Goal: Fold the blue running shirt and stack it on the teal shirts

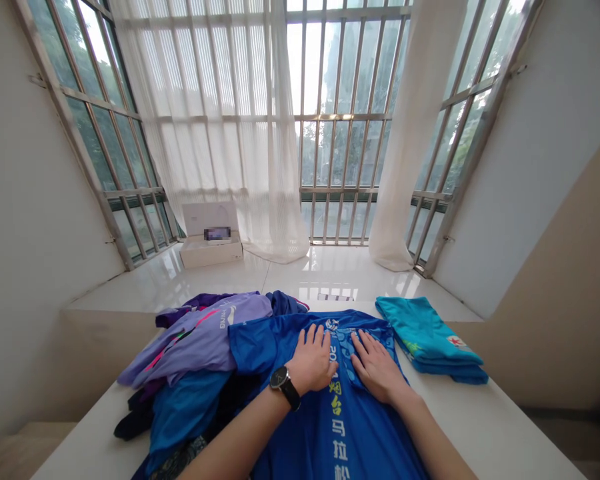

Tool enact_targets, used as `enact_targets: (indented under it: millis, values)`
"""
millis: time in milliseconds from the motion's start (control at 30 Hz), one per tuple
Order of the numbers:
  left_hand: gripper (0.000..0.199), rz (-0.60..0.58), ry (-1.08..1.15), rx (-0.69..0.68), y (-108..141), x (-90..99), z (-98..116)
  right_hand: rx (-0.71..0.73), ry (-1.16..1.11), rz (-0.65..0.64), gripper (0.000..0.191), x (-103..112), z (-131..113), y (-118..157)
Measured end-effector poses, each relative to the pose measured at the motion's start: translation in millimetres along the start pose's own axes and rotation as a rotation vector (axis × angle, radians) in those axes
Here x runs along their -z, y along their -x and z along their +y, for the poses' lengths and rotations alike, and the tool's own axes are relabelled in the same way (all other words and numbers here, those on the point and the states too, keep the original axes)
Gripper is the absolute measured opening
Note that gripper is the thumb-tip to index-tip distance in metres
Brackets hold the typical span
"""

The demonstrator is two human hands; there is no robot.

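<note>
the left hand (310,360) and right hand (373,367) lay flat on a blue shirt (300,427) at bottom centre, fingers spread and released, gripping nothing. a heap of clothes (205,340) touched it at left, and a folded teal shirt (425,340) lay just beside it at right.

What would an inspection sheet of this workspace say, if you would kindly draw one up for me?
Surface: white table under the clothes.
Job's things: blue printed sports shirt lying flat.
Clutter: heap of garments beside it, including a lilac top; folded teal garment on the other side.
Hands: left hand, with a black wristwatch, and right hand, both flat on the shirt.
Cables: nothing seen.
Surroundings: barred windows, sheer white curtains, white box on a glossy tiled floor.
</note>
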State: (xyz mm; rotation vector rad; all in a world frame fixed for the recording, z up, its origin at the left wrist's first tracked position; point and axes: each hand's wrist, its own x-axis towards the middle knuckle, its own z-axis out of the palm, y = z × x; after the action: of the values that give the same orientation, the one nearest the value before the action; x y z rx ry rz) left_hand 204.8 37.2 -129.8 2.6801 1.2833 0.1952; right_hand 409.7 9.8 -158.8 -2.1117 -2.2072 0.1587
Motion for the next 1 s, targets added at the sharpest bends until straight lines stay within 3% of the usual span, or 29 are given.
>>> enact_targets:
  millis: [133,233,667,800,933,1000]
  values:
    - [0.084,-0.055,0.027,0.117,22,-9.1,-15,0.004,-0.015,0.008,0.065,1,-6,-1]
    - [0.086,-0.050,0.037,0.122,29,-15.1,-23,0.005,-0.022,0.006,0.066,-4,-12,-1]
    - [0.087,-0.038,0.035,0.161,25,-18.6,-34,-0.050,-0.014,0.002,0.069,-13,-13,-11]
    - [0.081,-0.025,-0.005,0.146,19,-1.3,-29,-0.042,-0.013,0.001,0.069,-13,-14,-10]
    - [0.047,0.095,-0.126,0.190,-7,30.3,-31,-0.041,-0.008,-0.006,0.069,-10,-15,-7]
    - [0.041,0.105,-0.159,0.250,-25,42.7,-40,-0.040,-0.011,-0.017,0.070,-8,-15,-5]
